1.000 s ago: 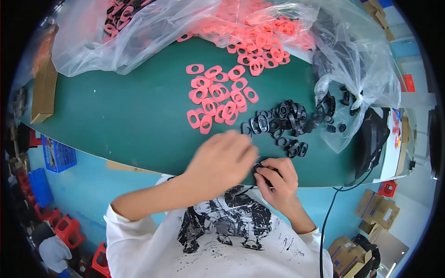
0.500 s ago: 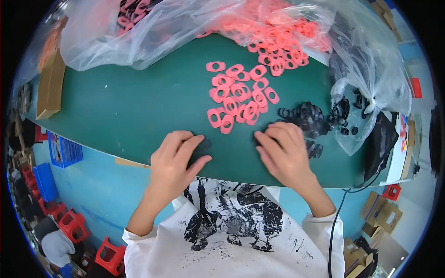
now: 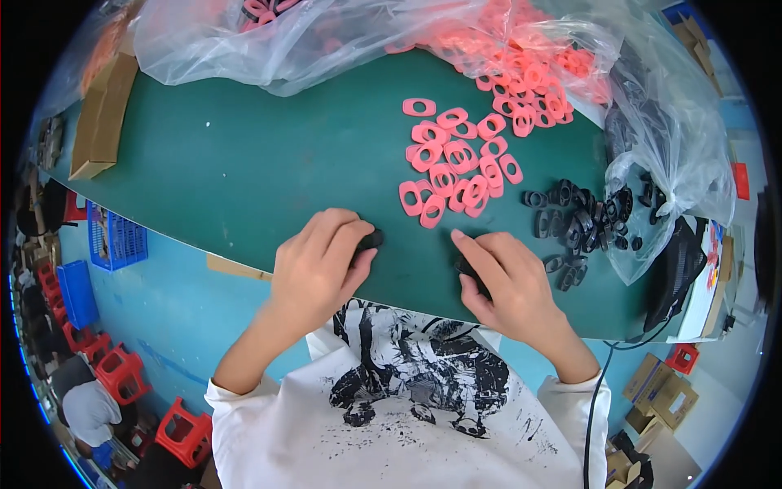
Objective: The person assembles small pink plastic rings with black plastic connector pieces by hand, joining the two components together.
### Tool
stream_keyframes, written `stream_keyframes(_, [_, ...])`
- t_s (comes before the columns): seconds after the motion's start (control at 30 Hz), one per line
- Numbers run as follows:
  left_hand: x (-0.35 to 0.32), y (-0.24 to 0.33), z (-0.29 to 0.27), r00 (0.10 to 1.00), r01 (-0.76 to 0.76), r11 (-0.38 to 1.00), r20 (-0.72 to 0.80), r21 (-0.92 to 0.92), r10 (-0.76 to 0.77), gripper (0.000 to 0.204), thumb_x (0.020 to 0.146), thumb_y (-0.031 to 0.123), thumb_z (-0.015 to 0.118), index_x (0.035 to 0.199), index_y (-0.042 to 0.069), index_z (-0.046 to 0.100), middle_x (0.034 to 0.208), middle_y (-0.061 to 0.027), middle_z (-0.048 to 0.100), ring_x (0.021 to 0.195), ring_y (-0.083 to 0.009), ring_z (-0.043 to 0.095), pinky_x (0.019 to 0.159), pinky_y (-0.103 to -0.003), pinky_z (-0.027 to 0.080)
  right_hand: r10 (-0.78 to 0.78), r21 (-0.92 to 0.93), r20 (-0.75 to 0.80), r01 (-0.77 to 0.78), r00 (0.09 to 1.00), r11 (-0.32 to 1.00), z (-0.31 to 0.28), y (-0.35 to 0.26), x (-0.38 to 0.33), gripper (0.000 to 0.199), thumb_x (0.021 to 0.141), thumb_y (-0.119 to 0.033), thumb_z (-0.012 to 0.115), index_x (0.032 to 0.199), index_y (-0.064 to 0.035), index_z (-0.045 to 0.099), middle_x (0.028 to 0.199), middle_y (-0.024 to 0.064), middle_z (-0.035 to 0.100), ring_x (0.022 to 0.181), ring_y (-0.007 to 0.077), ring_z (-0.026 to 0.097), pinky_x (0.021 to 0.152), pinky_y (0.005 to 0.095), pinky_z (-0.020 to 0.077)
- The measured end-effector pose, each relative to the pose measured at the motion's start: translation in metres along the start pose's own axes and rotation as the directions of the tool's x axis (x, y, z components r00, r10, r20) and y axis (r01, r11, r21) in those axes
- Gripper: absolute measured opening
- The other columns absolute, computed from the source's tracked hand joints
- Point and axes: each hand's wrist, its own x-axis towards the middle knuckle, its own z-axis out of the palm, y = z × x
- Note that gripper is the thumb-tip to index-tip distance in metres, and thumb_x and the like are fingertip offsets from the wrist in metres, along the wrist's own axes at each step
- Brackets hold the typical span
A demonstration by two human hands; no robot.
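Near the table's front edge, my left hand [image 3: 319,254] pinches a small black plastic part [image 3: 371,240], mostly covered by the fingers. To its right, my right hand [image 3: 515,284] has another small dark piece [image 3: 471,270] between thumb and fingers; its shape is largely hidden. A loose pile of black plastic parts [image 3: 580,222] lies just beyond and to the right of that hand. Beyond the gap between my hands, several flat pink rings [image 3: 442,178] with oval holes are spread on the green table [image 3: 244,171].
Clear plastic bags along the far side hold more pink rings [image 3: 529,49]. At the right stands a knotted clear bag [image 3: 664,183] with black parts, beside a black mesh pouch [image 3: 678,261] and a cable [image 3: 599,407]. A cardboard box [image 3: 106,114] sits far left. Red stools [image 3: 183,432] stand on the floor.
My right hand has drawn back from the black pile, and a dark piece now shows in it. My left fingers have closed on the black part. The whole view has shifted slightly.
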Motion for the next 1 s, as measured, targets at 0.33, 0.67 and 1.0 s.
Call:
stream_keyframes(0.33, [0.039,-0.009,0.004,0.991,-0.098,0.995,0.093,0.024,0.095,0.034,0.074,-0.001,0.07,0.106,0.004,0.062,0.091,-0.0084,0.052,0.074,-0.024,0.063,0.058,-0.036,0.052,-0.004,-0.096,0.138,0.017,0.99,0.995,0.0,0.0,0.017,0.047,0.067,-0.002,0.067,0.114,-0.004,0.063,0.082,0.0085,0.049,0.07,0.0262,0.055,0.057,0.0381,0.0467])
stream_keyframes(0.67, [0.051,-0.008,0.004,0.986,-0.148,0.987,0.09,0.07,0.142,0.032,0.077,0.007,0.074,0.104,0.006,0.058,0.089,-0.0077,0.05,0.069,-0.0243,0.062,0.053,-0.037,0.051,0.185,0.126,0.163,-0.206,0.969,0.97,-0.032,-0.007,-0.009,0.046,0.07,0.0,0.072,0.115,-0.0041,0.064,0.093,0.0114,0.059,0.077,0.0277,0.062,0.063,0.0364,0.0521])
stream_keyframes(1.0, [0.043,-0.017,0.012,0.988,-0.124,0.987,0.107,0.098,0.113,0.03,0.079,0.021,0.077,0.099,0.008,0.058,0.089,-0.007,0.051,0.069,-0.0236,0.062,0.053,-0.036,0.05,0.206,0.029,0.257,-0.221,0.944,0.975,-0.032,-0.003,-0.013,0.048,0.07,-0.009,0.082,0.115,-0.0032,0.065,0.093,0.0112,0.06,0.078,0.028,0.062,0.066,0.0369,0.0528])
